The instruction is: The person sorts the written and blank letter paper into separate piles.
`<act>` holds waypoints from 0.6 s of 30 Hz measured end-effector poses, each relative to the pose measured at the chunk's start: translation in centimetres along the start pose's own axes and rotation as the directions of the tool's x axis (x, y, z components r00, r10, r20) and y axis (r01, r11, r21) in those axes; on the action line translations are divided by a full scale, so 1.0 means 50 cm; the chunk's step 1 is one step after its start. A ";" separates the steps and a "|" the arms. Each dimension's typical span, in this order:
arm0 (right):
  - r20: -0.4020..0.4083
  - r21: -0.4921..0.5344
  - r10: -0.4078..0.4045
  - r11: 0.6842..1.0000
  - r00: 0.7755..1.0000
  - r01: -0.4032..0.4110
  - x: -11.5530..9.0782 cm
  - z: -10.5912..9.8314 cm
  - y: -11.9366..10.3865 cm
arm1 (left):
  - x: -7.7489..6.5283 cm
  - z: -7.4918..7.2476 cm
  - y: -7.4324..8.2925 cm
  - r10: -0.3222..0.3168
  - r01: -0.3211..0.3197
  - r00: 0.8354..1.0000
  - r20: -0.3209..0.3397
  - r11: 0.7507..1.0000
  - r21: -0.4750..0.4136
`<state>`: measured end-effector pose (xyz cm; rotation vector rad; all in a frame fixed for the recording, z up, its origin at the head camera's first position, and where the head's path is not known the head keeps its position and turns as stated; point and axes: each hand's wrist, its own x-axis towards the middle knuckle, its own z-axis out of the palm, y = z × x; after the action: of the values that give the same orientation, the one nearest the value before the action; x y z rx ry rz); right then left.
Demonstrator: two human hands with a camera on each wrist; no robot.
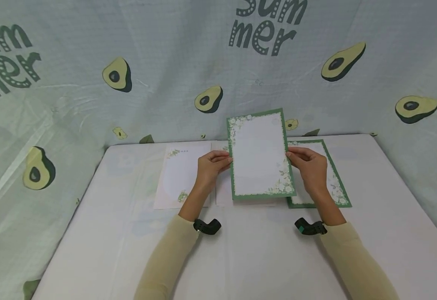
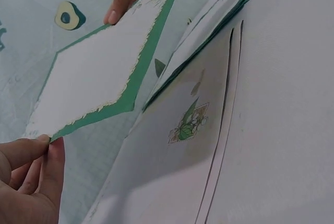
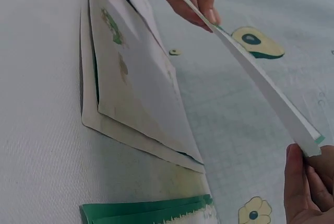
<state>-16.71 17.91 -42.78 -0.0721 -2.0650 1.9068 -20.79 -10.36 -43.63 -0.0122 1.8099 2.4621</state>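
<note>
A green-bordered sheet of paper (image 1: pixel 259 154) with white flowers at two corners is held up, tilted, above the table. My left hand (image 1: pixel 212 166) pinches its left edge between thumb and fingers. On the opposite edge, my right hand (image 1: pixel 310 168) pinches it the same way. Beneath my right hand lies a similar green-bordered sheet (image 1: pixel 336 183), partly covered. Pale sheets with a small leafy print (image 2: pixel 188 125) lie under the raised paper, mostly hidden in the head view. In the right wrist view the raised sheet (image 3: pixel 266 88) shows nearly edge-on.
Another pale sheet (image 1: pixel 179 175) with floral corners lies to the left on the white-covered table (image 1: pixel 256 250). Behind the table hangs a cloth (image 1: pixel 166 54) printed with avocados and lettering. Dark curved wrist devices (image 1: pixel 208 226) sit at both cuffs.
</note>
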 end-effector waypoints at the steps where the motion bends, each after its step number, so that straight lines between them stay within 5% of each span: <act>1: -0.001 0.000 -0.002 1.000 1.000 0.002 0.000 0.000 0.000 | 0.001 0.000 0.000 0.001 -0.001 1.000 0.002 1.000 0.002; 18: -0.009 0.032 -0.017 0.999 1.000 0.018 0.008 0.000 0.008 | 0.006 0.008 0.002 0.016 -0.016 1.000 -0.011 1.000 -0.002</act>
<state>-17.15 18.07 -43.10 -0.0547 -2.0218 1.9257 -21.08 -10.00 -43.45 -0.0115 1.8181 2.4796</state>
